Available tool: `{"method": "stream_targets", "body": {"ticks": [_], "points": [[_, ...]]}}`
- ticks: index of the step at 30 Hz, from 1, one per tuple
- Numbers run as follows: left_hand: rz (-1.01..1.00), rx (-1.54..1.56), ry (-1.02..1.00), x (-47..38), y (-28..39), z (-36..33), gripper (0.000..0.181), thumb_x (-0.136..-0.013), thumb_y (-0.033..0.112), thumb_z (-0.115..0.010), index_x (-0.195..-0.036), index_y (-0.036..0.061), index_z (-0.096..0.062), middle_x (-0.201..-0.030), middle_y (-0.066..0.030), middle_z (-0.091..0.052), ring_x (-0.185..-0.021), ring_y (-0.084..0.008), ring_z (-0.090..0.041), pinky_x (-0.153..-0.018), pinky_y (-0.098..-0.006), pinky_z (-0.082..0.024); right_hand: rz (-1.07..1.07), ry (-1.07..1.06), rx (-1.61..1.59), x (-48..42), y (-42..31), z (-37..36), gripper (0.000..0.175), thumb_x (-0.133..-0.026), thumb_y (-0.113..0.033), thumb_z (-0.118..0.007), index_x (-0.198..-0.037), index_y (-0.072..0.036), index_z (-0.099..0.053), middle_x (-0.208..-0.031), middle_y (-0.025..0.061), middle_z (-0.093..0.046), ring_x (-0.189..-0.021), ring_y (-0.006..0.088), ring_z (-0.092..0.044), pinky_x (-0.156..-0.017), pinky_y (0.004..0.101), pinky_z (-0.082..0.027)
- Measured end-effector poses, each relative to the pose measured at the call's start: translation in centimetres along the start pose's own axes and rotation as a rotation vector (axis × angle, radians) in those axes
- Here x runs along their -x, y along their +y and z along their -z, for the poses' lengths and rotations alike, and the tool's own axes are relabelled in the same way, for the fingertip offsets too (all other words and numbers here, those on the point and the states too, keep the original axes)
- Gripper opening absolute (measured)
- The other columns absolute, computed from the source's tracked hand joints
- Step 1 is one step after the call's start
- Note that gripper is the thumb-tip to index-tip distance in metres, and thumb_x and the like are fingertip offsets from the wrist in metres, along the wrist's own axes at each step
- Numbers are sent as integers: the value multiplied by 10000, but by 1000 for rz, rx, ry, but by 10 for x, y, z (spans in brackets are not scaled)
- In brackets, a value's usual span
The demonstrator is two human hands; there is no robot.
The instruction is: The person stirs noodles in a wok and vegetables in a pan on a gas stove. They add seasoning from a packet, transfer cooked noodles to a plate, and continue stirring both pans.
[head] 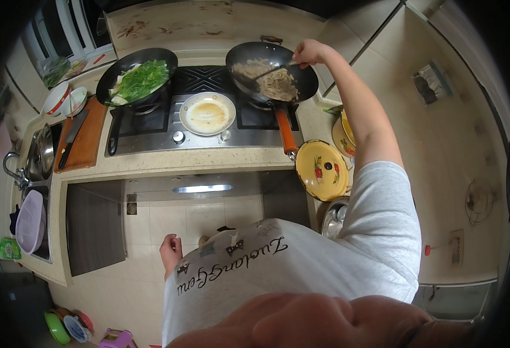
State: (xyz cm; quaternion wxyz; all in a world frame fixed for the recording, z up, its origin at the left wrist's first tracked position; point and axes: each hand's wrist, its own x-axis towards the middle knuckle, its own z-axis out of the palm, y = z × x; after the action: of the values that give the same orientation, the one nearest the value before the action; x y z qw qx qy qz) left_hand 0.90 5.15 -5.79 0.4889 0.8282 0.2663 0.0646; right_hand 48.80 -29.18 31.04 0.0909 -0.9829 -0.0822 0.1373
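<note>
My right hand (pixel 310 54) grips the handle of a dark spatula (pixel 276 69) above the right-hand wok (pixel 246 53). The spatula's head reaches into a heap of cooked shredded meat (pixel 276 85), or something like it, and its tip is partly hidden. This wok has an orange handle (pixel 285 130) pointing towards me. My left hand (pixel 172 251) hangs low beside my body, its fingers curled and nothing visible in them. On the left burner, a second wok (pixel 107 89) holds green leafy vegetables (pixel 144 80). Between the woks, a stained plate (pixel 207 114) rests on the gas hob (pixel 159 143).
Left of the hob, a cleaver (pixel 76 126) lies on a wooden cutting board (pixel 90 150), near two bowls (pixel 57 99). Farther left is the sink with a purple basket (pixel 31 222). A yellow enamel lid (pixel 322 169) and a metal bowl (pixel 335 215) sit at the right counter.
</note>
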Motion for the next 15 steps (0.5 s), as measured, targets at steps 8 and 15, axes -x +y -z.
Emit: {"method": "stream_targets", "body": {"ticks": [8,15], "points": [[-8,25,22,-12,-55,-7,204,-840,147,-623,-981,3,-598,-682,-64,-596,-622,-122,-541,-563,-270,-462,297,183,318,34,35,-58,254,-703,-295,-686,-828,-74,-689,-782,104,-679,-808,233,-647,-720,370,-504],[-27,207,-120,-30,-89,-21,212,-843,177,-630,-983,21,-598,-700,-50,-607,-619,-108,-541,-552,-269,-471,-139,157,-387,107,132,-132,404,-896,-368,-515,-744,-5,-607,-724,113,-652,-519,136,-612,-479,273,-497]]}}
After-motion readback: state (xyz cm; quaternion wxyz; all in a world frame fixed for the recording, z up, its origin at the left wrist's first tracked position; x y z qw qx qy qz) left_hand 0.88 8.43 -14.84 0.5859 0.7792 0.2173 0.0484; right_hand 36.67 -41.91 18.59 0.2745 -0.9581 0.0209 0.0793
